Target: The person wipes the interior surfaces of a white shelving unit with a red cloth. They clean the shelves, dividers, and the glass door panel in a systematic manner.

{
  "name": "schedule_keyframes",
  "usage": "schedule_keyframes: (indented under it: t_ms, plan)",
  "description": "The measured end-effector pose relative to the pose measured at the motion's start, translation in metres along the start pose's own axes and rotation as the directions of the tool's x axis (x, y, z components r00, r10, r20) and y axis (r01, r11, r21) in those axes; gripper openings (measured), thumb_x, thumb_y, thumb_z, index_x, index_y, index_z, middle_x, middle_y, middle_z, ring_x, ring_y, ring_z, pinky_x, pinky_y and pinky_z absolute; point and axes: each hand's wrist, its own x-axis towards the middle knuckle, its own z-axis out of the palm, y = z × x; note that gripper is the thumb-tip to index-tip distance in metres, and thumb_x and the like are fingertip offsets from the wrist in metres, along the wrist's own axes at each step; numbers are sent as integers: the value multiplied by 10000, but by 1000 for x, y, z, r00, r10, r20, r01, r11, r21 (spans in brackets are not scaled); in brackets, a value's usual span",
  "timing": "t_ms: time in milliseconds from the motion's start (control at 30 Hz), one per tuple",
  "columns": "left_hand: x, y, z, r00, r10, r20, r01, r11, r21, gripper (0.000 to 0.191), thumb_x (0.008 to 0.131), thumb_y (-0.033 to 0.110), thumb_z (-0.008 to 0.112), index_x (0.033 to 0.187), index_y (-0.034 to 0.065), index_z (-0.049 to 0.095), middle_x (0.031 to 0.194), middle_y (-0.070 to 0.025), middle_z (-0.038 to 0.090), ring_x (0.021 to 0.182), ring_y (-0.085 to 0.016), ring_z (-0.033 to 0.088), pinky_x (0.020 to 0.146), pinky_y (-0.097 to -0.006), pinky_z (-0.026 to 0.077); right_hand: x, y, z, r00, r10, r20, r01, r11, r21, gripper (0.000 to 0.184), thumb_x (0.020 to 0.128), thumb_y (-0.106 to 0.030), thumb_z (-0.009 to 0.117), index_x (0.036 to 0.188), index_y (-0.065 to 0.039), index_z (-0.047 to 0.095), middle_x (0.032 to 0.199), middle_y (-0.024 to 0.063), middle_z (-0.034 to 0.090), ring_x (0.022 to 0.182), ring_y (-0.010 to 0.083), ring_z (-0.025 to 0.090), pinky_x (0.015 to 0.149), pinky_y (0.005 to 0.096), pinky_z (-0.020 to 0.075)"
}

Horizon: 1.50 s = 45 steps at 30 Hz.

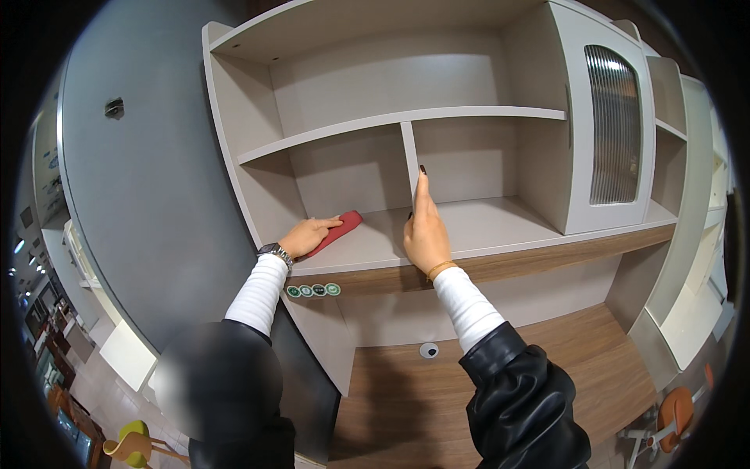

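A folded red cloth [345,225] lies on the bottom shelf board [375,237] of a hutch, in its lower left cubby. My left hand [307,235] presses on the cloth, fingers stretched over it; a watch is on that wrist. My right hand [429,231] is at the front edge of the upright divider [409,149], fingers extended upward, with no object seen in it. Whether its palm touches the divider is partly hidden. A thin bracelet circles the right wrist.
Below the hutch is a wood-grain desktop [562,357] with a round cable grommet [429,350]. A cabinet door with ribbed glass [612,126] stands at right, a grey wall panel [146,176] at left. An orange chair [675,413] is lower right, a yellow-green chair [133,437] lower left.
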Motion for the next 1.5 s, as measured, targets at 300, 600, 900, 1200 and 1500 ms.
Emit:
schedule_keyframes:
  t_ms: [300,600,900,1200,1500]
  plan:
    - [-26,57,13,985,96,145,-128,964,231,451,993,271,464,1431,165,457,1538,-81,354,1335,-313,436,1099,-354,341,0,4,5,998,-48,-38,47,998,-47,863,786,129,451,1526,-41,40,1401,278,427,1239,443,465,977,435,451]
    - [-45,53,18,999,44,25,-50,928,370,433,967,184,427,1358,10,491,1446,-232,428,1300,-388,448,1095,-409,356,-1,3,2,997,-67,-35,65,996,-58,862,784,132,446,1526,-41,43,1398,278,431,1232,443,473,982,434,451]
    - [-35,0,-5,945,-328,-7,282,802,526,444,903,145,399,1264,-89,509,1398,-322,428,1341,-411,389,1107,-434,337,-1,2,3,999,-43,-25,42,998,-35,857,788,134,436,1529,-50,47,1386,288,440,1213,449,485,974,440,453]
    - [59,-84,2,930,-366,37,299,813,500,481,877,188,422,1280,-61,510,1325,-305,512,1255,-432,476,1062,-437,376,0,3,2,998,-52,-25,52,999,-10,829,768,124,458,1511,-8,116,1437,285,390,1291,426,430,1019,437,432]
    - [80,-31,23,965,-239,111,202,942,269,374,868,185,443,1169,8,576,1045,-238,659,935,-385,643,782,-456,511,0,2,3,998,-50,-39,51,998,21,822,783,119,455,1517,-22,112,1442,284,380,1315,423,406,1046,436,416]
